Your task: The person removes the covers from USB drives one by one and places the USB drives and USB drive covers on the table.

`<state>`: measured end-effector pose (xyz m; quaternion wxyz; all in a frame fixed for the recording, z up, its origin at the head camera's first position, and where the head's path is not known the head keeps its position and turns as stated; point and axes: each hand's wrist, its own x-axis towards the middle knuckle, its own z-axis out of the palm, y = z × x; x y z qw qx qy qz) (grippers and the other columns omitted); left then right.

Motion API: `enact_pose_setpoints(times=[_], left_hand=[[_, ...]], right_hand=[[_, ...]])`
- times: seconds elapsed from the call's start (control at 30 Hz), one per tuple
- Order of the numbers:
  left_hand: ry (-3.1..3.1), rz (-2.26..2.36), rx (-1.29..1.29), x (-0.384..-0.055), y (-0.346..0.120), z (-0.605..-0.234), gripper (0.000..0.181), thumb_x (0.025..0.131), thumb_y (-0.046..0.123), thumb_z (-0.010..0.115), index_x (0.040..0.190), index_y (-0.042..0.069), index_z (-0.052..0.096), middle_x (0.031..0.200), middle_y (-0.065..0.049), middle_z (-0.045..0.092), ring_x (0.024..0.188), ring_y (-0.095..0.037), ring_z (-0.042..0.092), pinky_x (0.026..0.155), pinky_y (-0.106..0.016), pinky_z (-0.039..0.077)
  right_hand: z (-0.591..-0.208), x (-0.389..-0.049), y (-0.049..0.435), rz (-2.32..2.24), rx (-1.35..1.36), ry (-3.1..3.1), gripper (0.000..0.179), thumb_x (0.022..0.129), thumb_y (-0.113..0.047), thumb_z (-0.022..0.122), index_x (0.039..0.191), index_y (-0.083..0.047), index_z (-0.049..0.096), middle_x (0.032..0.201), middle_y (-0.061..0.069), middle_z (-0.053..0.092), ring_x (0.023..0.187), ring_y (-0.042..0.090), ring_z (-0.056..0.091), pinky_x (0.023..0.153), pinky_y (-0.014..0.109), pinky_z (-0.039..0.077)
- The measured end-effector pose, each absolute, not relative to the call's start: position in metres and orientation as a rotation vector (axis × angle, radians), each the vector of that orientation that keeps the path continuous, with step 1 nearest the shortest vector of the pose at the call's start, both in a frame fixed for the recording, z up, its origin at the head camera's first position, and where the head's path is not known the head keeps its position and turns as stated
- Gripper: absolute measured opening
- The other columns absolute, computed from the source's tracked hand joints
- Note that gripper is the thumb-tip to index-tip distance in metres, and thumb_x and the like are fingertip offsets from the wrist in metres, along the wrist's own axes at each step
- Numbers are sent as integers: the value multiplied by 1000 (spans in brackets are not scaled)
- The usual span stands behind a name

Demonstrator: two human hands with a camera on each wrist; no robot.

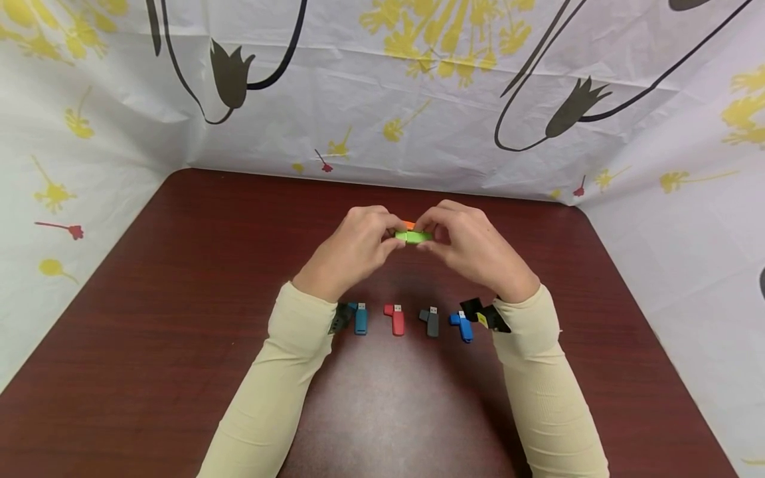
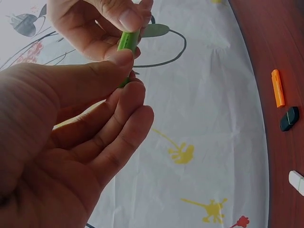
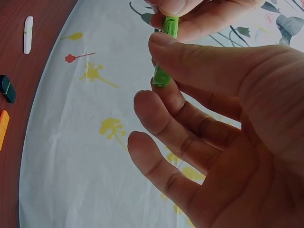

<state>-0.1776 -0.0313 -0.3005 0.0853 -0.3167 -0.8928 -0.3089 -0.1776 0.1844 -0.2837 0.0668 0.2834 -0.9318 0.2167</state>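
Observation:
A green USB stick [image 1: 414, 237] is held level between both hands above the far middle of the table, a seam showing near its left end. My left hand [image 1: 358, 247] pinches the left end between thumb and fingertips. At the other end, my right hand [image 1: 469, 244] pinches it the same way. The right wrist view shows the green USB stick [image 3: 162, 76] between thumb and index finger, other fingers loosely bent. Behind the hands lies an orange stick [image 1: 409, 225], mostly hidden in the head view but plain in the left wrist view.
Nearer me, teal [image 1: 360, 320], red [image 1: 398, 322], dark grey [image 1: 433, 323] and blue [image 1: 465, 329] USB sticks lie in a row, metal plugs exposed. A black stick [image 2: 289, 118] and a white stick [image 2: 297, 182] lie near the orange one. A patterned cloth [image 1: 358, 93] walls the table.

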Motion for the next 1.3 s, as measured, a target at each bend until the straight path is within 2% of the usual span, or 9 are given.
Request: enact_pose_setpoints(times=[0.17, 0.37, 0.57, 0.67, 0.77, 0.97, 1.17, 1.3], left_hand=[[-2685, -919, -925, -179, -35, -299, 24, 100, 9, 79, 121, -1, 80, 112, -14, 77, 98, -25, 74, 86, -32, 64], [-2691, -980, -761, -181, -53, -297, 21, 97, 5, 80, 117, -3, 80, 113, -16, 77, 97, -26, 76, 86, -35, 64], [-2685, -1019, -745, -184, -55, -300, 22, 98, 4, 79, 119, -1, 80, 113, -16, 76, 96, -26, 75, 86, -36, 64], [-2695, -1025, -753, -185, -52, -301, 23, 99, 5, 79, 121, -1, 79, 115, -16, 76, 98, -26, 75, 86, -36, 64], [-2715, -1017, -753, -185, -50, -302, 24, 99, 5, 78, 123, 0, 79, 117, -15, 75, 100, -25, 74, 87, -35, 64], [-2754, -995, -741, -184, -47, -302, 24, 100, 7, 78, 124, 1, 79, 118, -14, 75, 103, -25, 74, 88, -34, 64], [-2748, -997, -750, -183, -46, -302, 24, 100, 8, 79, 123, 1, 79, 117, -13, 75, 102, -25, 73, 88, -34, 64], [-2745, -995, -760, -182, -45, -302, 24, 100, 9, 79, 122, 2, 80, 116, -13, 75, 102, -24, 72, 88, -34, 63]], right_hand=[[-283, -179, 189, 628, 821, -2817, 15, 93, -3, 84, 107, -6, 78, 102, 7, 71, 87, 23, 66, 78, 39, 54], [-281, -178, 213, 584, 665, -2836, 14, 94, -5, 82, 107, -5, 77, 100, 9, 68, 88, 24, 66, 78, 41, 54], [-288, -178, 231, 571, 588, -2979, 14, 97, -8, 78, 109, -5, 74, 103, 11, 71, 94, 27, 69, 83, 46, 57], [-294, -180, 237, 572, 547, -3073, 17, 97, -10, 77, 112, -4, 70, 101, 11, 73, 92, 27, 69, 83, 47, 57], [-301, -183, 244, 574, 517, -3162, 20, 99, -11, 77, 112, -4, 64, 96, 11, 71, 83, 25, 65, 76, 43, 55], [-316, -192, 253, 539, 598, -3287, 10, 102, -10, 71, 97, -6, 63, 76, 4, 58, 62, 17, 50, 62, 34, 43], [-333, -199, 256, 522, 698, -3397, 23, 103, -11, 66, 82, -10, 57, 66, -4, 42, 59, 13, 40, 62, 32, 37], [-343, -203, 254, 547, 726, -3461, 36, 102, -9, 65, 71, -15, 47, 65, -6, 33, 59, 12, 32, 62, 31, 33]])
